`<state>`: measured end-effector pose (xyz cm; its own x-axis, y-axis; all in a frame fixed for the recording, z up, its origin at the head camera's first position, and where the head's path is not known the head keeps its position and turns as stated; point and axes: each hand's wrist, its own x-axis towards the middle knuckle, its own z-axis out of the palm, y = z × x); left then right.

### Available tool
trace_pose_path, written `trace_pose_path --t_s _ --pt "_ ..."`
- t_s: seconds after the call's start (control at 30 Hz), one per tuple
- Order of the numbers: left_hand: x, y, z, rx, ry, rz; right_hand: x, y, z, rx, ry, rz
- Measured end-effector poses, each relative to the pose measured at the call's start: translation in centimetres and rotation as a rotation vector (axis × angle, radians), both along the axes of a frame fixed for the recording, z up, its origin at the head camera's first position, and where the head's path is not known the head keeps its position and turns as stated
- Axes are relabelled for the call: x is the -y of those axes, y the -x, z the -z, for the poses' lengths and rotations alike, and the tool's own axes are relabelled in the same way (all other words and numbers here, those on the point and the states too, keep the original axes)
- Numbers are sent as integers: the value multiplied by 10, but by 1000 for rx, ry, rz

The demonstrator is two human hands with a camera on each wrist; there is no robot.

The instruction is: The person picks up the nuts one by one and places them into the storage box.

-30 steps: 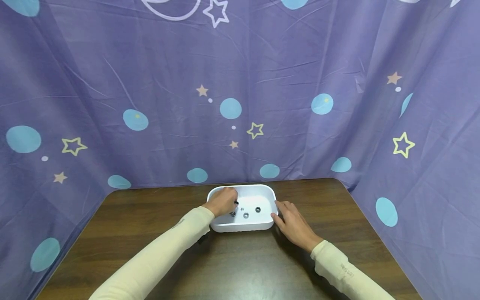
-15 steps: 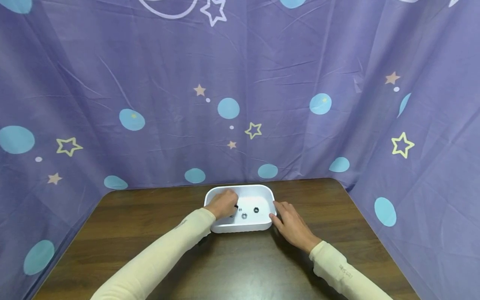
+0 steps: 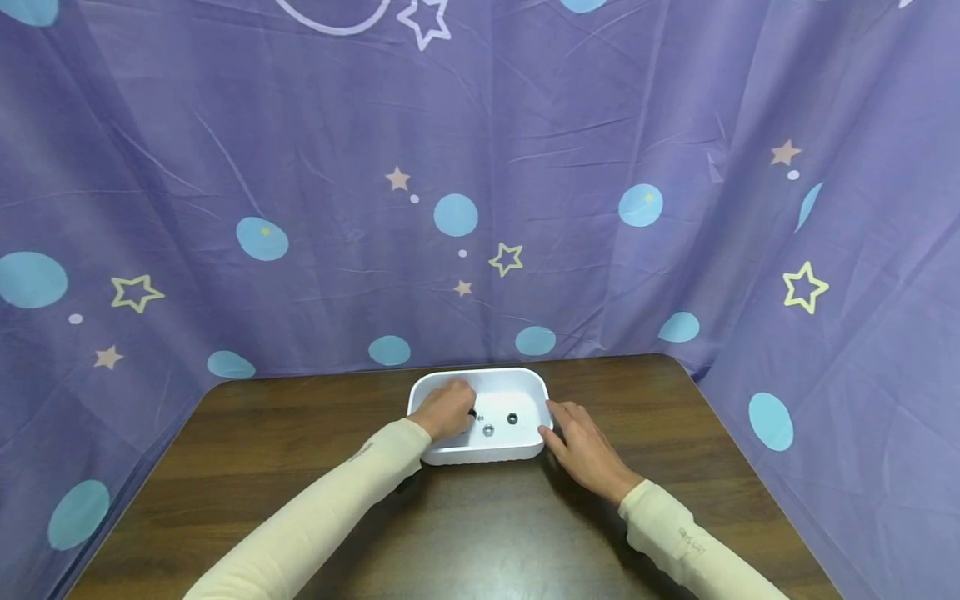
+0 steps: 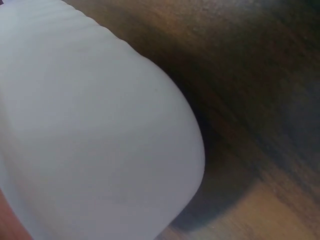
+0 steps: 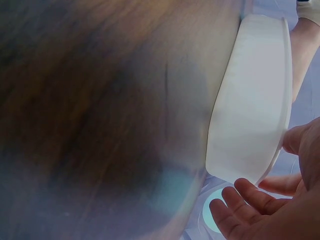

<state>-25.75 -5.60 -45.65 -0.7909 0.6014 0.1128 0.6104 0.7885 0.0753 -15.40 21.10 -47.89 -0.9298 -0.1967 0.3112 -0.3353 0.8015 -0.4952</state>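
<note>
A white rectangular tray (image 3: 487, 455) stands on the table with a few small metal parts inside. In the head view, my left hand (image 3: 444, 410) reaches over the left side into the tray, its fingers bent downward around a small black piece (image 3: 472, 412) that is mostly hidden. To the right lie a silver nut (image 3: 489, 430), a dark nut (image 3: 512, 418) and a tiny silver part (image 3: 481, 417). My right hand (image 3: 587, 447) touches the tray's right rim with thumb and index finger; in the right wrist view its other fingers (image 5: 227, 215) extend loosely beside the wall.
The brown wooden table (image 3: 487, 533) extends around the tray. A purple curtain (image 3: 337, 292) with stars and blue dots hangs behind the table and along its sides. The left wrist view shows mainly the tray's outer wall (image 4: 100, 120).
My left hand has come slightly lower in the tray, with the small black piece moving along at its fingers. My right hand stays at the rim. The head view has shifted slightly.
</note>
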Motion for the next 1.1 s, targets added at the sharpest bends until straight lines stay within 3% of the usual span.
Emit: trace_pose_path --t_s 0.27,0.5,0.67,0.9,1.1 --pt "1 -11 -2 -14 -67 27 -2 1 0 -1 -6 -8" --pt "-2 -25 -8 -120 -95 78 -6 2 0 -13 -10 -12" --pt "-2 -37 -15 -138 -112 71 -7 4 0 -12 -19 -14" --pt "3 -46 -10 -199 -160 89 -8 5 0 -2 -20 -8" --pt "6 -57 -13 -216 -174 66 -10 5 0 -11 -22 -7"
